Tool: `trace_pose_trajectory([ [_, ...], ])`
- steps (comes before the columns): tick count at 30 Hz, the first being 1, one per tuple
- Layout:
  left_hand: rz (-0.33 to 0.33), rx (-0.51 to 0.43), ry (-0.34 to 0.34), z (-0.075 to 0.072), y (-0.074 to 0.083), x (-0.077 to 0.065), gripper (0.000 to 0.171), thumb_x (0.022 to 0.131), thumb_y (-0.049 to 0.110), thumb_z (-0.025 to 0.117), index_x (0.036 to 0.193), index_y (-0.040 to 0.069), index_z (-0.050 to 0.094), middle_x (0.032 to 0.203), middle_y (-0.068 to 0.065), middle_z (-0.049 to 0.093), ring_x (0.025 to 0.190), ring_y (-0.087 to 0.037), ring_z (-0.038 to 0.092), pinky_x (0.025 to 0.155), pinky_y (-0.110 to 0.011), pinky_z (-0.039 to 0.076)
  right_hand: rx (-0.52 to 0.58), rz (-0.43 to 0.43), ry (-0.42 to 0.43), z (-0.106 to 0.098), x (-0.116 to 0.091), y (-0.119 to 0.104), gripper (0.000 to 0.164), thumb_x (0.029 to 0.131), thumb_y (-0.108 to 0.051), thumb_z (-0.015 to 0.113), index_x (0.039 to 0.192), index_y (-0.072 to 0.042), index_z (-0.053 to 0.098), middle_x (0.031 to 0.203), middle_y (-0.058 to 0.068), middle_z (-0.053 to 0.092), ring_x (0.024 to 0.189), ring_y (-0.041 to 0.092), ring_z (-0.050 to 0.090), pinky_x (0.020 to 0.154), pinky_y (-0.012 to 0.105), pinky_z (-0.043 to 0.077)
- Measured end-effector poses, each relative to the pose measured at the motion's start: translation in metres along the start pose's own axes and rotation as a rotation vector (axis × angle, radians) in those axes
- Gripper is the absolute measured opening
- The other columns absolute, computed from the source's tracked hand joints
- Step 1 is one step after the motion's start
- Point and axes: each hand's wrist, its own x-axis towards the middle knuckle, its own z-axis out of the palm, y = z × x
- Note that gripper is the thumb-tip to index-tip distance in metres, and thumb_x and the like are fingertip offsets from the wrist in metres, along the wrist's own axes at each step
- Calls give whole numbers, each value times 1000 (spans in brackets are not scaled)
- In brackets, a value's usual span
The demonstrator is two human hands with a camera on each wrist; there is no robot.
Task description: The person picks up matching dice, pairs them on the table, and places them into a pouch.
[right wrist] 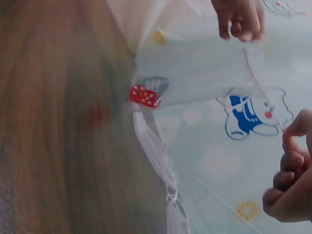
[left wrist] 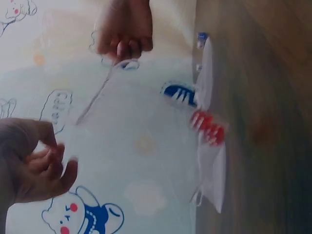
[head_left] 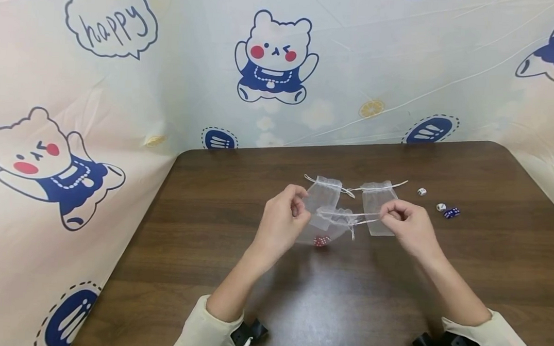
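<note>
A sheer white drawstring pouch (head_left: 337,231) hangs between the two hands, above the table, with red dice (head_left: 321,241) at its bottom. My left hand (head_left: 282,214) pinches the pouch at its upper left corner, fingertips right at the edge. My right hand (head_left: 409,225) pinches the white drawstring (head_left: 365,218), drawn out to the right in a nearly straight line. In the right wrist view, the red dice (right wrist: 145,96) show through the fabric, side by side. Behind the held pouch lie a second sheer pouch (head_left: 328,188) and a third pouch (head_left: 373,203), the latter partly behind my right hand.
Two small white dice (head_left: 422,191) and blue dice (head_left: 451,213) lie right of the pouches on the brown wooden table (head_left: 186,231). A printed cloth (head_left: 193,61) with cartoon bears hangs behind and to the left. Black straps (head_left: 249,334) sit at the sleeve cuffs.
</note>
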Motion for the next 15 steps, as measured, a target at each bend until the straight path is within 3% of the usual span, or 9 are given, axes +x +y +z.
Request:
trace_pose_trajectory([
  [4, 23, -104, -8, 2, 0, 2, 24, 70, -10, 56, 90, 2, 64, 66, 2, 51, 60, -10, 49, 55, -20, 40, 67, -28, 10, -3, 0, -4, 5, 81, 3, 56, 77, 3, 59, 58, -9, 42, 56, 7, 39, 48, 25, 30],
  [10, 0, -118, -55, 13, -8, 2, 23, 72, -9, 53, 78, 2, 72, 70, 2, 58, 61, -8, 48, 54, -20, 42, 116, -67, -9, -4, 1, -10, 5, 82, 6, 55, 78, 4, 58, 64, -10, 49, 59, 6, 43, 52, 21, 34],
  [15, -85, -101, -191, 24, -17, 0, 21, 78, -4, 53, 85, 2, 72, 79, -2, 62, 62, -8, 48, 55, -19, 41, 78, -56, -51, -2, 1, -7, 5, 81, 6, 55, 79, 4, 60, 67, -11, 53, 60, 6, 43, 53, 21, 35],
])
